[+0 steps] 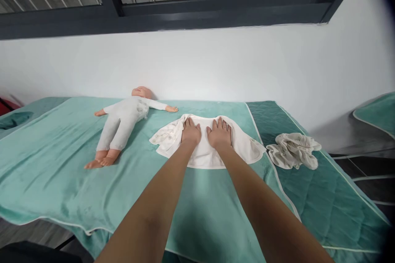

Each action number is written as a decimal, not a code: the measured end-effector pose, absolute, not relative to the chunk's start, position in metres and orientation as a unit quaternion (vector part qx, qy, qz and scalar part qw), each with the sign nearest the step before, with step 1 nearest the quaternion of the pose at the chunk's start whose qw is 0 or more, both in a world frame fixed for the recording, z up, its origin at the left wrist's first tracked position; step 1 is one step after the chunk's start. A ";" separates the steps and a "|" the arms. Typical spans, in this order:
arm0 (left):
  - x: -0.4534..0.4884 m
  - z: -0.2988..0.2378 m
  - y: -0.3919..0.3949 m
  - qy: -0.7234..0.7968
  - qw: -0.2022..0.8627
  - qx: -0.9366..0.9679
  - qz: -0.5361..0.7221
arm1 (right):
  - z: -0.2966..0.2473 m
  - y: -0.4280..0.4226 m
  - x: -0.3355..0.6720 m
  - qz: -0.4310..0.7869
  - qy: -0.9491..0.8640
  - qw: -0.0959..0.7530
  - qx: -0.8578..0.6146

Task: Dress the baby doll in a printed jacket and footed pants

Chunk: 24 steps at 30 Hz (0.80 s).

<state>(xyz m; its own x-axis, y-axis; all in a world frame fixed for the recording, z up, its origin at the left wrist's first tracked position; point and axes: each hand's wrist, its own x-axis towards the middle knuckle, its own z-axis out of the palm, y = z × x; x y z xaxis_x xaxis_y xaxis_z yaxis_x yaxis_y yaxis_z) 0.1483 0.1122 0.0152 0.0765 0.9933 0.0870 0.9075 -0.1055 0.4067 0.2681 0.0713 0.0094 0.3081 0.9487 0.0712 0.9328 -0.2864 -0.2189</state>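
Note:
A white baby garment [206, 150] with a small print lies spread on the green bed cover, its left part bunched in folds. On its left side rests my left hand [190, 132], palm down with the fingers stretched out. My right hand [219, 133] lies flat on the right side of the cloth, fingers apart, the thumb toward the left hand. Neither hand grips the fabric. To the left of the garment a baby doll [125, 117] in a white body suit lies on its back, arms spread, head toward the wall.
A crumpled off-white cloth [293, 151] lies at the right on a darker quilted pad [333, 201]. The green cover [61, 164] drapes over the bed's front edge. Behind stands a white wall [197, 65] below a dark window frame [216, 12]. Another green pad [378, 111] shows at far right.

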 end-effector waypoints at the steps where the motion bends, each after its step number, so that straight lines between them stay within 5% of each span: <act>1: 0.148 0.016 0.111 0.657 0.126 0.724 0.170 | 0.010 0.072 0.268 0.039 -0.587 0.107 -0.802; 14: 0.128 0.017 0.075 0.601 0.141 0.764 0.187 | 0.005 0.071 0.269 0.028 -0.590 0.094 -0.802; 20: 0.071 0.017 0.013 0.488 0.093 0.733 0.464 | 0.003 0.067 0.269 0.016 -0.593 0.100 -0.799; 24: 0.022 0.006 -0.007 0.601 0.148 0.575 0.535 | 0.000 0.063 0.271 -0.022 -0.612 0.126 -0.781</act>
